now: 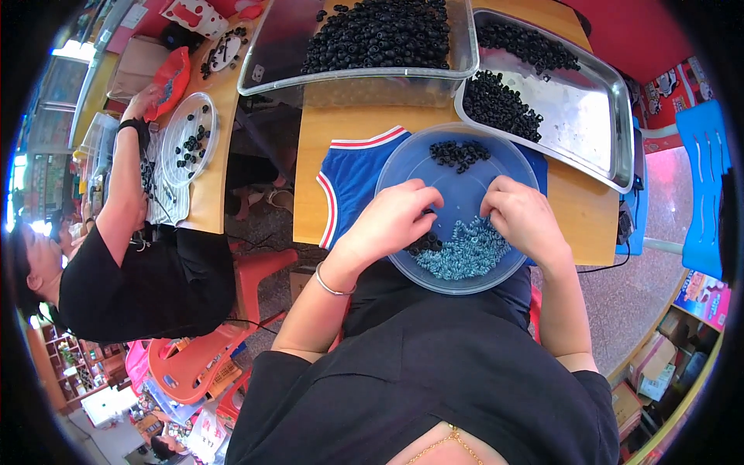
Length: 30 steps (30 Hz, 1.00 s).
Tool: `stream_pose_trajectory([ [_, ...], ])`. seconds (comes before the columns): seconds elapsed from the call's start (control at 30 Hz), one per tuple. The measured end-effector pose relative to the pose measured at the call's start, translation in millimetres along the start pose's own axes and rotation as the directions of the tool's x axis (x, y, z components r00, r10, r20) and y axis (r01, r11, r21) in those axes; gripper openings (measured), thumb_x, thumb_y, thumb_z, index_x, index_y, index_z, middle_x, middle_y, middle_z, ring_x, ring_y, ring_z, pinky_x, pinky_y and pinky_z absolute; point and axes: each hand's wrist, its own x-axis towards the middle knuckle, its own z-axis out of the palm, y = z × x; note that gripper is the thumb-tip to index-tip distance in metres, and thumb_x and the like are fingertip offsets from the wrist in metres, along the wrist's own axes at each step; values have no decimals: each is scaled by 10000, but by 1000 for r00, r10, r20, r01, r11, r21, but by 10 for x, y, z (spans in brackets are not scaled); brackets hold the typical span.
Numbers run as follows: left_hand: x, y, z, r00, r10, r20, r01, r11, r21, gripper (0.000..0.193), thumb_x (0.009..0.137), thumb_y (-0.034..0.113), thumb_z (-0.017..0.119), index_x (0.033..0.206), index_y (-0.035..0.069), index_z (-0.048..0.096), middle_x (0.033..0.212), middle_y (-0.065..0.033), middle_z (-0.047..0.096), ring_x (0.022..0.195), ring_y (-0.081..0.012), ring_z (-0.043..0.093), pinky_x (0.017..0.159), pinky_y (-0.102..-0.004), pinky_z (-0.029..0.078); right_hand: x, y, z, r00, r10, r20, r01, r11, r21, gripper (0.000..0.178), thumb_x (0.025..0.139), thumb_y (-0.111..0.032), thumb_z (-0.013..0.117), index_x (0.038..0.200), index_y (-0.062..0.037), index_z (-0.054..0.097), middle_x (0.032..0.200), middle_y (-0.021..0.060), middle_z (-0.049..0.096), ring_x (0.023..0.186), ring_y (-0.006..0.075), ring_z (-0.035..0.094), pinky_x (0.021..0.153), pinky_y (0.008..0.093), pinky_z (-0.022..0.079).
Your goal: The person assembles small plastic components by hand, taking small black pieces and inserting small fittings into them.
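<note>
A round clear plastic lid point(403, 167) lies on a blue cloth point(353, 182) at the near edge of a wooden table point(341, 124). In it are a small heap of black rings point(459, 153) at the far side, more black rings point(425, 245) near me, and a pile of small pale blue-grey parts point(469, 252). My left hand point(391, 221) rests curled over the near black rings. My right hand point(521, 217) is bent over the pale parts, fingertips down. What the fingers pinch is hidden.
A clear tub point(457, 46) heaped with black rings and a metal tray point(597, 132) with more stand behind the lid. At the left another person point(132, 263) in black works at a second table with a round clear lid point(190, 139). Red plastic stools point(256, 271) stand between us.
</note>
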Motion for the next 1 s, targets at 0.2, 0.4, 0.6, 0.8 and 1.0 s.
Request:
stream_pose_trajectory([
  [0.2, 19, -23, -35, 977, -204, 66, 188, 667, -721, 121, 918, 46, 601, 1009, -23, 641, 966, -35, 621, 901, -114, 650, 761, -250, 522, 22, -34, 9, 985, 42, -168, -24, 994, 106, 107, 799, -35, 603, 874, -63, 674, 871, 97, 621, 845, 305, 642, 740, 410, 518],
  [0.4, 29, -23, -40, 968, -247, 35, 163, 520, -839, 170, 915, 46, 611, 1068, -15, 652, 1033, -60, 644, 907, -118, 650, 787, -241, 510, 92, -58, 6, 982, 72, -173, -63, 996, 58, 156, 791, -61, 662, 947, -60, 653, 917, 108, 616, 869, 309, 636, 755, 412, 515],
  [0.6, 52, -6, 64, 961, -275, 41, 135, 332, -933, 170, 903, 57, 642, 1061, -4, 632, 972, -47, 657, 883, -121, 652, 780, -233, 516, 275, -18, 92, 943, 118, -312, -132, 991, -24, 197, 774, -69, 688, 960, -61, 623, 920, 112, 605, 879, 312, 635, 752, 409, 518],
  [0.8, 50, -65, 150, 970, -240, 44, 120, 315, -941, 200, 897, 44, 652, 1089, -2, 621, 1025, -75, 665, 876, -139, 655, 758, -236, 519, 350, 41, 204, 962, 71, -263, -105, 987, -120, 169, 770, -61, 682, 929, -72, 625, 877, 105, 604, 858, 299, 638, 742, 403, 521],
  [1.0, 46, -3, 172, 950, -286, 123, 151, 80, -985, 186, 907, 40, 643, 1088, 10, 618, 1022, -75, 662, 888, -148, 657, 759, -245, 530, 282, -124, 109, 967, 89, -239, -19, 960, 281, 138, 797, -57, 687, 929, -44, 649, 847, 100, 655, 749, 251, 656, 662, 341, 519],
])
